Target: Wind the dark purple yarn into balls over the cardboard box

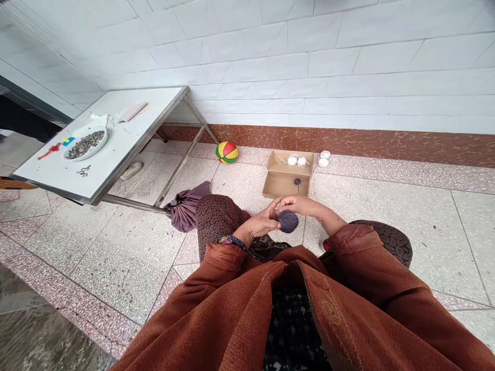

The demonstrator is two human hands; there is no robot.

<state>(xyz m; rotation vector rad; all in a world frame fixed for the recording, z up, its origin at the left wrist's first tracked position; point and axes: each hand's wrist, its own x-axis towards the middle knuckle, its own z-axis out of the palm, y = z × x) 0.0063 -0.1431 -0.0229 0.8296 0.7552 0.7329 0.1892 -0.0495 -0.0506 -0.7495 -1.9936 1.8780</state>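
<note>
A dark purple-grey ball of yarn (288,222) is held between my two hands, above my lap. My left hand (263,222) grips its left side, thumb and fingers around it. From the upper right, my right hand (297,204) has its fingers closed at the top of the ball; a strand between them is too fine to make out. Just beyond my hands, an open cardboard box (274,185) lies on the floor. Inside it are a small dark ball of yarn (297,182) and white balls of yarn (297,161).
More white balls (324,158) lie right of the box. A striped ball (227,152) rests near the wall. A folded purple umbrella (191,206) leans by the white table (127,139), which bears a bowl of sunflower seeds (87,144). A shoe (132,170) shows beneath the table.
</note>
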